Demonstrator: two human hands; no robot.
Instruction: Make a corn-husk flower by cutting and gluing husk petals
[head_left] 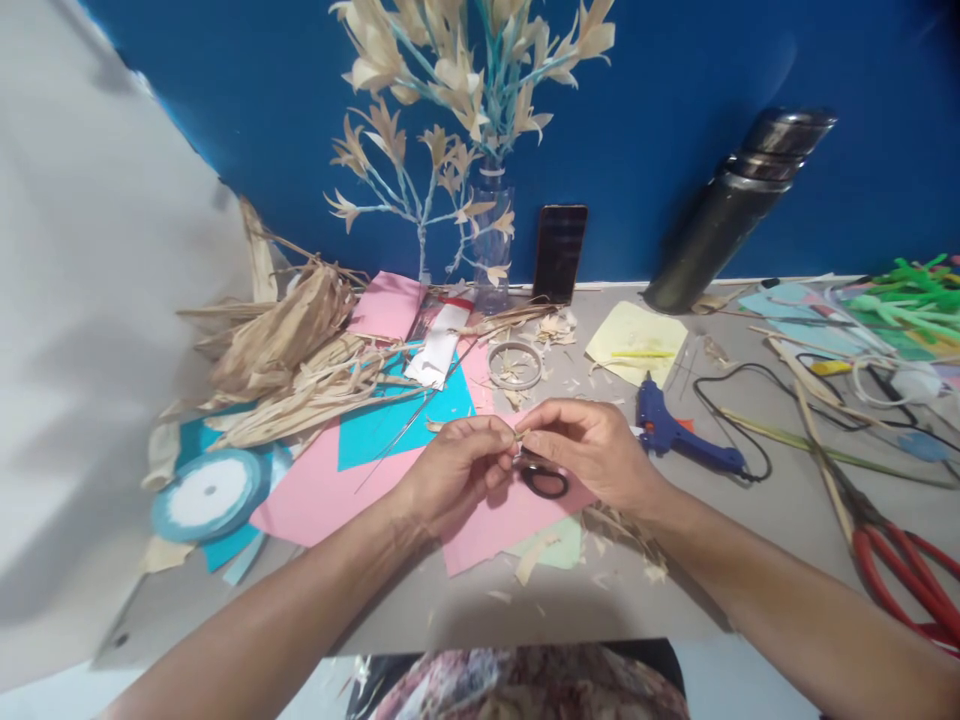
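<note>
Grey tabletop (pixel 780 500) littered with pale dried husks (pixel 292 350): left hand (pixel 457 462) and right hand (pixel 592 450) each pinch one thin tan husk sliver (pixel 520 434), steadying both ends.

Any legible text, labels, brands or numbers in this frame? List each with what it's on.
Nothing is legible.
Phone against the wall: dark screen, faint lines, unreadable.
White packet with red strip: print, if any, blurred.
Blue glue gun: no marking readable.
Scissors in the right hand, straw strip pinched by the left hand: no text.
</note>
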